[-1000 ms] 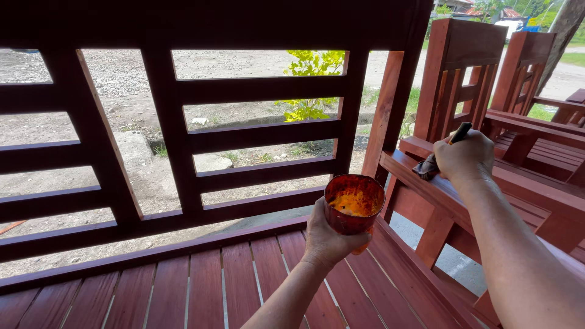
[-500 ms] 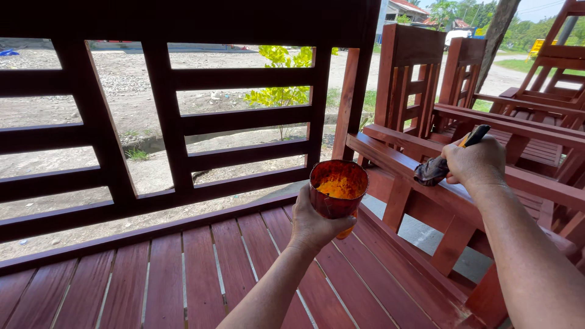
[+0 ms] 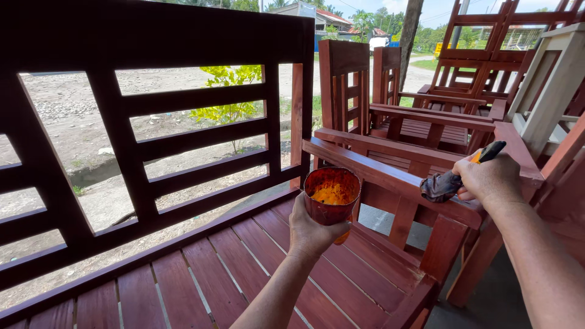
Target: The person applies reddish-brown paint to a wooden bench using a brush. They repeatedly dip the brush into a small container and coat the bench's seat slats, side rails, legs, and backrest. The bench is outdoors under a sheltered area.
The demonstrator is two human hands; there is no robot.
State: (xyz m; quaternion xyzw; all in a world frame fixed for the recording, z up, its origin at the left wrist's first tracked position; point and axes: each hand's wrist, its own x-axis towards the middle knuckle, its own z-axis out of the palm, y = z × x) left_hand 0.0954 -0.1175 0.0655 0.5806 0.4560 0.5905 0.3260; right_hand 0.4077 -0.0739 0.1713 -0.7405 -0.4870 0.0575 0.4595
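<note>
My left hand (image 3: 312, 230) grips a stained plastic cup (image 3: 332, 195) with orange-red paint inside, holding it above the slatted seat (image 3: 244, 268) of a red-brown wooden bench. My right hand (image 3: 490, 181) is closed on a paintbrush (image 3: 454, 176) with a dark handle and wet, dark bristles. The bristles rest on top of the bench's right armrest (image 3: 390, 173), just right of the cup.
The bench's slatted backrest (image 3: 158, 103) runs along the left. Several more red wooden chairs (image 3: 420, 103) stand behind the armrest, with an unpainted pale wood frame (image 3: 551, 85) at far right. Beyond lie gravel ground, a small green shrub (image 3: 228, 91) and buildings.
My view has swung right and nearer to the armrest. My right hand has slid the brush along the armrest toward me. The cup has stayed about level over the seat.
</note>
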